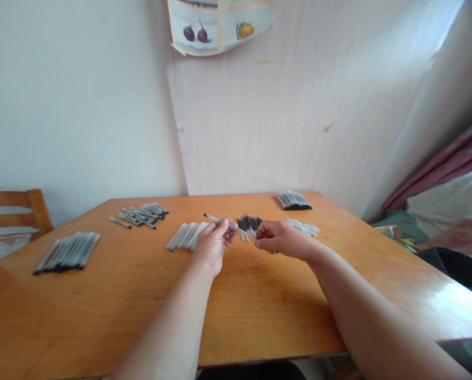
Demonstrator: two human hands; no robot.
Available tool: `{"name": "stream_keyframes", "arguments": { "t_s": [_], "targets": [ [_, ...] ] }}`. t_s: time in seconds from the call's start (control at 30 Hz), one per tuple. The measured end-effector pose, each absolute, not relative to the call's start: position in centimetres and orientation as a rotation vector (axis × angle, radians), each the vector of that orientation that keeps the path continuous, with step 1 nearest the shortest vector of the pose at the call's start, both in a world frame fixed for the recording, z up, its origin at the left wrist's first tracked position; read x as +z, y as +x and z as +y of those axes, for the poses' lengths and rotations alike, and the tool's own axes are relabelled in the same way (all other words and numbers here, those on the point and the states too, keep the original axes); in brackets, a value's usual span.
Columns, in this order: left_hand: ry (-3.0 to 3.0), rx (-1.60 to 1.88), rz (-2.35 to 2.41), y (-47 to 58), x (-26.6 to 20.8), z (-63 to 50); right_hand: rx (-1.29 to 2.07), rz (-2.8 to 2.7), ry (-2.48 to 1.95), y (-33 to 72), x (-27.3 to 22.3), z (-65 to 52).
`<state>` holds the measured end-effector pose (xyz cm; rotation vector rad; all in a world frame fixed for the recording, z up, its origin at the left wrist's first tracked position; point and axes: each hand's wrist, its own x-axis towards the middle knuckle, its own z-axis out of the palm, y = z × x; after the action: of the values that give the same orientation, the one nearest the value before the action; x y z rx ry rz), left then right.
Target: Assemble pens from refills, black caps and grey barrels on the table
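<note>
Between the thumb and fingers of my left hand [212,248] is a slim pen [212,217] with a greyish barrel and a dark end pointing up and left. My right hand [280,239] is closed in a pinch just beyond the pen's right end; whatever is in its fingertips is too small to name. Behind the hands lies a bundle of dark, thin refills [244,220] with pale ends. White translucent pen barrels [183,236] lie in a row by my left hand. Small whitish pieces, possibly caps [306,228], are partly hidden behind my right hand.
Dark-ended pens lie in a neat stack [293,200] at the back right, a looser group [143,215] at the back left and another stack [67,252] at the left of the wooden table [141,306]. A chair [36,211] stands left, a black bin [455,266] right.
</note>
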<state>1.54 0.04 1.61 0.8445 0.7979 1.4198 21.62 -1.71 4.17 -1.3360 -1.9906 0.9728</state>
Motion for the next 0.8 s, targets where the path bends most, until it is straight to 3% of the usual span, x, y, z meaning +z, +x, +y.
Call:
{"name": "stream_keyframes", "arguments": {
  "t_s": [0.8],
  "targets": [
    [0.881,1.357,0.785,2.1,1.3,-0.1,0.746,-1.995,-1.356,20.2,4.7,-2.3]
  ]
}}
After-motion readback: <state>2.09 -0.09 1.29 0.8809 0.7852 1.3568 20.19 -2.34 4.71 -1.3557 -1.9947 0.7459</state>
